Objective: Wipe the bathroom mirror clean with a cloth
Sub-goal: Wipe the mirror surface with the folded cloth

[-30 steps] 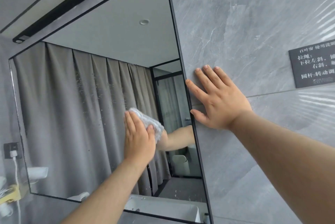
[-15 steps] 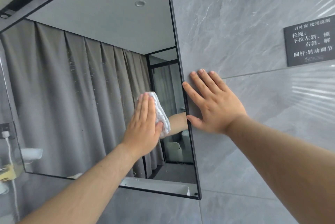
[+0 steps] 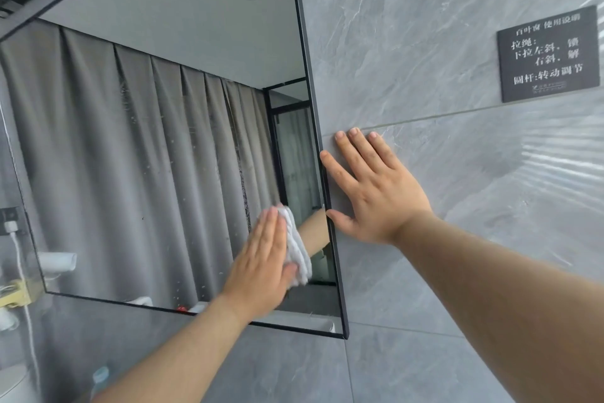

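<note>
Fingers (image 3: 266, 232) of left hand (image 3: 261, 259) straight and together, pressing white cloth (image 3: 295, 249) flat against mirror (image 3: 147, 157). Cloth bunched under the palm, spilling out on the thumb side, near the mirror's lower right corner, just beside dark frame (image 3: 312, 102). Specks scattered over the glass to the left. Fingers (image 3: 359, 154) of right hand (image 3: 376, 193) spread, flat on grey wall (image 3: 457, 206), thumb tip at the frame. Dark sign (image 3: 549, 54) well apart, upper right. White cable (image 3: 19, 259) far left.
</note>
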Demonstrator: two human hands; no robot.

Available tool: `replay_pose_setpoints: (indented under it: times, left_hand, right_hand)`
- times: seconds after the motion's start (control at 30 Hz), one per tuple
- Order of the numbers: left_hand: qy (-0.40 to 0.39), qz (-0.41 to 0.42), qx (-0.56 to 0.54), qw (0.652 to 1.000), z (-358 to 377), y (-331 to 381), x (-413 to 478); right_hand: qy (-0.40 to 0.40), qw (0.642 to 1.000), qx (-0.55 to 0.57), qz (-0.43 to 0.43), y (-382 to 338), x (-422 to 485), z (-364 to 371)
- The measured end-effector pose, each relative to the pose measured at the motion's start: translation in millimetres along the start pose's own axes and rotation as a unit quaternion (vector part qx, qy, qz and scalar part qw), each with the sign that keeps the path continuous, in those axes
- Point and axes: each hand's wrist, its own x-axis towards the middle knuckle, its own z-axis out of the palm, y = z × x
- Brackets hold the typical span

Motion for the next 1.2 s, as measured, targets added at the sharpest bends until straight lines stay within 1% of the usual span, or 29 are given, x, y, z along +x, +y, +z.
replay_pose_setpoints:
  times: [0.1,0.17,0.2,0.33,0.53,0.7,0.87,1.0,1.03,1.13,1.2]
  left_hand:
    - [0.016,-0.108,-0.046,0.993,-36,-17,51]
    - [0.033,-0.145,-0.057,0.987,-55,-30,75]
    - [0.034,-0.148,-0.056,0.987,-60,-34,80]
    - [0.010,-0.123,-0.048,0.991,-47,-41,56]
    - [-0.017,-0.116,-0.055,0.992,17,-37,-30]
    - [-0.040,-0.071,-0.030,0.996,63,-20,-94]
    - [-0.039,-0.065,-0.024,0.997,71,-20,-96]
    - [-0.030,-0.078,-0.033,0.996,64,-6,-89]
    - [-0.018,-0.066,-0.036,0.997,61,3,-83]
    - [0.033,0.022,-0.035,0.999,59,46,-59]
    - [0.047,0.054,-0.038,0.997,60,73,-49]
  right_hand:
    - [0.005,1.000,0.004,0.003,-1,-1,0]
    - [0.004,1.000,0.006,0.007,-2,-1,0]
    - [0.004,1.000,0.007,0.009,-3,-1,0]
    - [0.007,1.000,0.011,0.014,-4,-4,1]
    - [0.008,1.000,0.014,0.017,-8,-8,4]
    - [0.015,1.000,0.012,0.018,-10,-12,5]
    - [0.012,1.000,0.007,0.020,-12,-15,5]
    - [0.010,1.000,0.005,0.021,-13,-17,6]
    - [0.009,1.000,0.005,0.022,-13,-17,7]
    - [0.015,1.000,0.010,0.026,-14,-17,7]
    - [0.011,1.000,0.010,0.027,-14,-17,5]
